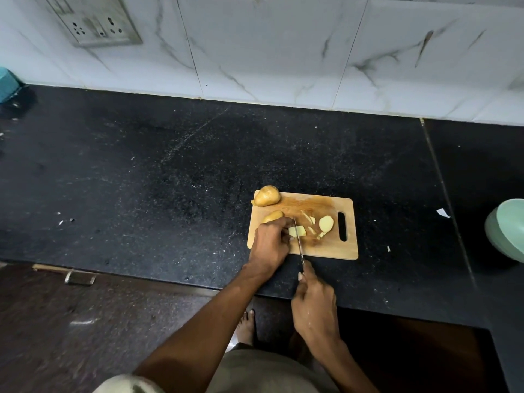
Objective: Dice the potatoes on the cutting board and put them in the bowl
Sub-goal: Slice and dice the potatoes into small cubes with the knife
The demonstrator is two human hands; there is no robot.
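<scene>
At the far left edge a teal container (7,83) sits against the marble-tiled wall (283,52), with a switch plate (93,21) above it. The black worktop (141,165) stretches right from there, bare but for small specks. The wooden cutting board (331,248) lies near the worktop's front edge. A whole potato (266,196) rests on the board's far left corner, overhanging it slightly, and a second potato piece (273,215) lies just beyond the left hand (270,242). That hand's fingers (285,222) curl down onto a pale peeled potato block (297,231), holding it. The knife (299,245) blade stands in the block; the right hand (313,302), off the board's front edge, grips the handle with closed fingers. Slices and trimmings (326,224) lie beside the board's handle slot. Well to the right, at the frame's edge, stands the pale green bowl (507,228); its contents cannot be seen.
</scene>
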